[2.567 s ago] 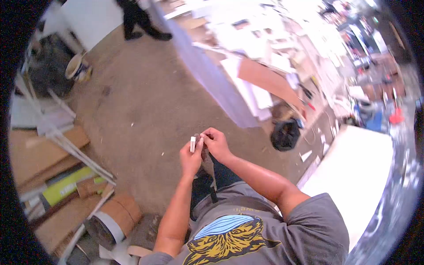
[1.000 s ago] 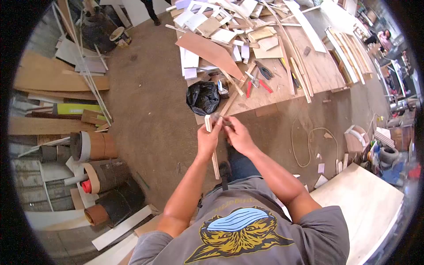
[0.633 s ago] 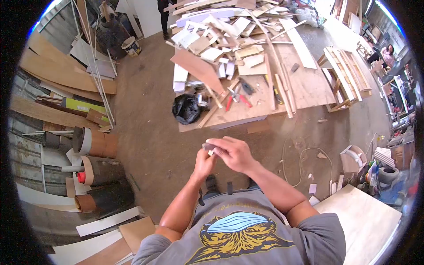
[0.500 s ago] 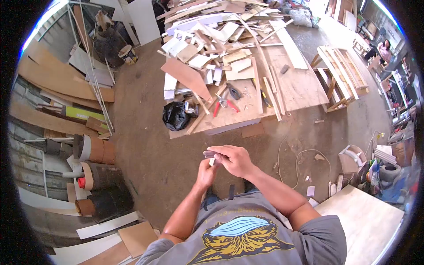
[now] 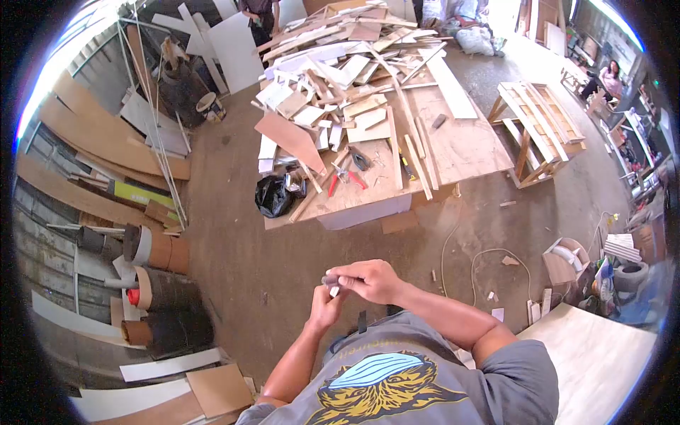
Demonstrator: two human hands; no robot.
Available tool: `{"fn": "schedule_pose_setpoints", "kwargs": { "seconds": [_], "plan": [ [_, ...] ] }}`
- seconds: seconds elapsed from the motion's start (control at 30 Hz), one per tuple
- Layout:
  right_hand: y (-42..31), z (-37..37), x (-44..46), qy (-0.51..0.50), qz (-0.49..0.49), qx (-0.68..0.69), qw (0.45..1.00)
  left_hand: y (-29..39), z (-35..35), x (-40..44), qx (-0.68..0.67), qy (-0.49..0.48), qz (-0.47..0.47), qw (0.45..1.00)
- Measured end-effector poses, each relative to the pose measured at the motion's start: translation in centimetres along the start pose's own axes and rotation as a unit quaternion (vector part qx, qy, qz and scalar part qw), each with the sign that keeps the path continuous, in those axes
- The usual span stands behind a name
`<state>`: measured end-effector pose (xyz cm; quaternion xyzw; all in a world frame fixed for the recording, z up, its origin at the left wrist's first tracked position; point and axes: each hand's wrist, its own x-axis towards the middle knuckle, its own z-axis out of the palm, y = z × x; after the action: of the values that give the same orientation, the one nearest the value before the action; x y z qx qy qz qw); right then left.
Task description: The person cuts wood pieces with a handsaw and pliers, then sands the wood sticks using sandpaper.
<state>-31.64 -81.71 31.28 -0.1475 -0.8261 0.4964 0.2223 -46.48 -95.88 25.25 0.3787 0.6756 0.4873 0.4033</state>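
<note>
My left hand [image 5: 326, 307] is closed around a small pale strip [image 5: 334, 291], probably wood, whose end shows above the fist. My right hand [image 5: 373, 282] is closed on a dark brown pad [image 5: 330, 280], which looks like folded sandpaper. The pad presses against the top of the pale strip, with the thumb below it and the fingers above. Most of the strip is hidden inside the left fist. Both hands meet in front of my chest, short of the workbench [image 5: 333, 209].
Wood offcuts [image 5: 312, 99] are heaped on the bench, with red-handled pliers [image 5: 347, 177] and a black plastic bag [image 5: 273, 196] near its front edge. A wooden pallet-like frame [image 5: 531, 127] stands right. Rolls of sheet material [image 5: 166, 289] lie left. One person [image 5: 610, 79] sits far right; another [image 5: 261, 14] stands behind the heap.
Both hands have shifted down in view, still together with the pad on the strip. The view has tilted slightly, and a person behind the heap shows more.
</note>
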Motion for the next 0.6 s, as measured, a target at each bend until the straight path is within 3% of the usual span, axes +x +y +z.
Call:
{"fn": "schedule_pose_setpoints", "kwargs": {
  "seconds": [0.1, 0.13, 0.23, 0.27, 0.3, 0.37, 0.43, 0.53, 0.6],
  "plan": [
    [-0.3, 1.6, -1.0, 0.059, 0.030, -0.060, 0.996, 0.6, -1.5, -2.5, 0.058, -0.013, -0.003, 0.998],
    [-1.1, 2.6, -1.4, 0.074, 0.018, 0.012, 0.997, 0.4, -2.1, -3.2, 0.062, -0.018, 0.004, 0.998],
    [-4.8, 5.8, -3.1, 0.018, 0.004, 0.057, 0.998, -0.6, -3.6, -6.5, 0.055, -0.024, 0.033, 0.998],
    [-5.0, 7.0, -3.5, 0.025, -0.007, -0.034, 0.999, -0.9, -3.9, -7.5, 0.041, -0.020, 0.056, 0.997],
    [-5.1, 8.0, -4.0, 0.037, 0.025, -0.041, 0.998, -1.3, -4.2, -8.7, 0.028, -0.015, 0.080, 0.996],
    [-5.5, 9.9, -5.0, 0.058, 0.087, -0.057, 0.993, -2.3, -6.0, -10.8, 0.038, -0.043, 0.036, 0.998],
    [-7.3, 11.6, -6.3, 0.070, 0.048, -0.041, 0.996, -3.2, -6.4, -12.4, 0.008, -0.041, 0.018, 0.999],
    [-8.3, 13.8, -8.8, 0.080, 0.035, -0.075, 0.993, -5.5, -5.3, -13.7, -0.046, -0.042, 0.104, 0.993],
    [-7.7, 14.1, -10.6, 0.115, 0.094, -0.092, 0.985, -4.4, -5.8, -14.7, -0.014, -0.121, 0.053, 0.991]
  ]
}}
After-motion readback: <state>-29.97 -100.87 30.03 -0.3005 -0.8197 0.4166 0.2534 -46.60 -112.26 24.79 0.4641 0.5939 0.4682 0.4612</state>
